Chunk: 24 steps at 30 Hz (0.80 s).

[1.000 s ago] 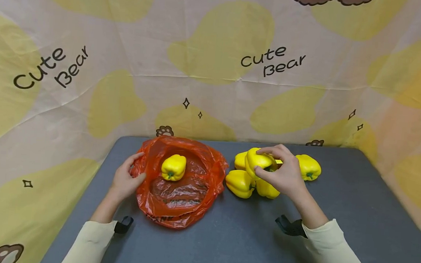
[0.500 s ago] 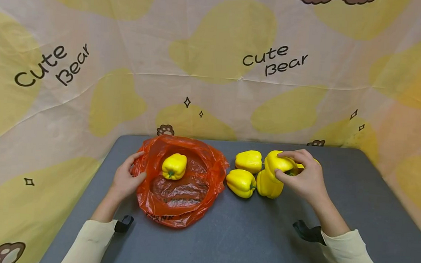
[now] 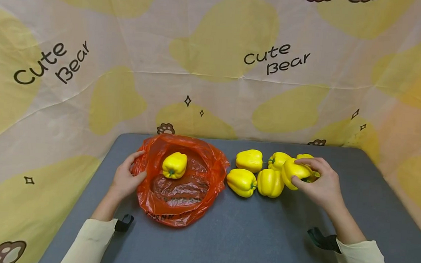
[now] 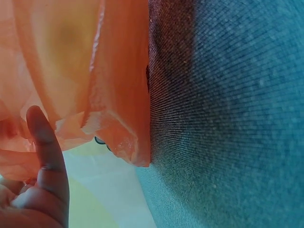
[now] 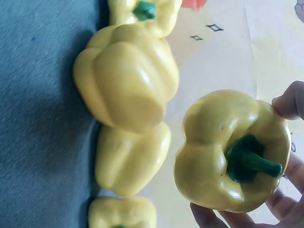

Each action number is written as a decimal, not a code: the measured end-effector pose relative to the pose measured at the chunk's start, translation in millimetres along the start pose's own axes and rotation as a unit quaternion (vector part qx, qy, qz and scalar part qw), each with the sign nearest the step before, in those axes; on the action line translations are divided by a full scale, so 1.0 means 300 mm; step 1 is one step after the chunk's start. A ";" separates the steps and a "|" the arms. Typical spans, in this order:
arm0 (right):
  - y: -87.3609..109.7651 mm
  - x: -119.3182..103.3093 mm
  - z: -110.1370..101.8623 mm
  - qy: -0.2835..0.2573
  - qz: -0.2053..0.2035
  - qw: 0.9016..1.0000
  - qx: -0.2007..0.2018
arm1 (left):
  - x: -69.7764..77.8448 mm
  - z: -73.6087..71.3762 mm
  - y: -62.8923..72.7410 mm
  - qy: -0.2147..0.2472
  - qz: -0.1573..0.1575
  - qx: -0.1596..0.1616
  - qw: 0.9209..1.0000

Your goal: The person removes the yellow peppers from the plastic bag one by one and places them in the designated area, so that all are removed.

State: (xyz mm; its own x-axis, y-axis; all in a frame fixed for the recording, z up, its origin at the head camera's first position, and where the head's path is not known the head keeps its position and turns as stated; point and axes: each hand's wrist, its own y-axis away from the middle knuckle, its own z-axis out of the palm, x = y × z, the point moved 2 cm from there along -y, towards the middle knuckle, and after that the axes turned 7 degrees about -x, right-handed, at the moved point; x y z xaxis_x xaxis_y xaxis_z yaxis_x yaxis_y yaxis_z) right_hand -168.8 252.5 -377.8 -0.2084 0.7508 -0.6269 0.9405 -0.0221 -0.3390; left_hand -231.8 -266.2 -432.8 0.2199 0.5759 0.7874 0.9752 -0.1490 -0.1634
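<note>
My right hand grips a yellow bell pepper, thumb on one side and fingers on the other. Its green stem points toward the palm, and it overlaps the right end of a group of bell peppers in the head view. A red plastic bag stands with its mouth wide and rim folded outward. One yellow bell pepper lies inside it, toward the left. My left hand holds the bag's left side between thumb and fingers; the fingertips are partly hidden by the plastic.
Several yellow bell peppers lie to the right of the bag on the grey table. One pepper is mostly hidden behind the right hand. A patterned cloth hangs behind the table's back edge.
My right hand has moved right with the bell pepper, from over the middle of the group to its right end, uncovering peppers behind. The left hand and bag stay in place.
</note>
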 end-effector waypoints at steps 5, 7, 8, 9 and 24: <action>0.003 0.027 -0.005 0.012 0.015 1.000 -0.007 | 0.002 -0.002 -0.002 0.004 -0.003 -0.005 1.000; 0.005 0.036 -0.008 0.014 0.020 1.000 -0.011 | 0.004 -0.002 -0.002 0.000 -0.004 -0.003 1.000; 0.006 0.040 -0.009 0.014 0.021 1.000 -0.011 | 0.005 -0.002 -0.002 -0.001 -0.005 -0.002 1.000; 0.007 0.044 -0.011 0.015 0.024 1.000 -0.012 | 0.006 -0.003 -0.002 -0.002 -0.005 -0.003 1.000; 0.011 0.128 0.016 0.026 0.050 0.998 -0.035 | 0.001 -0.003 -0.002 -0.011 0.007 0.007 1.000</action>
State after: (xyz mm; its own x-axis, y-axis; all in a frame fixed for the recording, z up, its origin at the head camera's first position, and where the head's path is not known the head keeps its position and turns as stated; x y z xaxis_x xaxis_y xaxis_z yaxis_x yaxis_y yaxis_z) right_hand -174.9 277.9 -406.4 -0.1003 0.7801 -0.6175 0.9728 -0.0534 -0.2255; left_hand -232.3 -266.6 -432.0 0.2337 0.5918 0.7715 0.9723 -0.1464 -0.1823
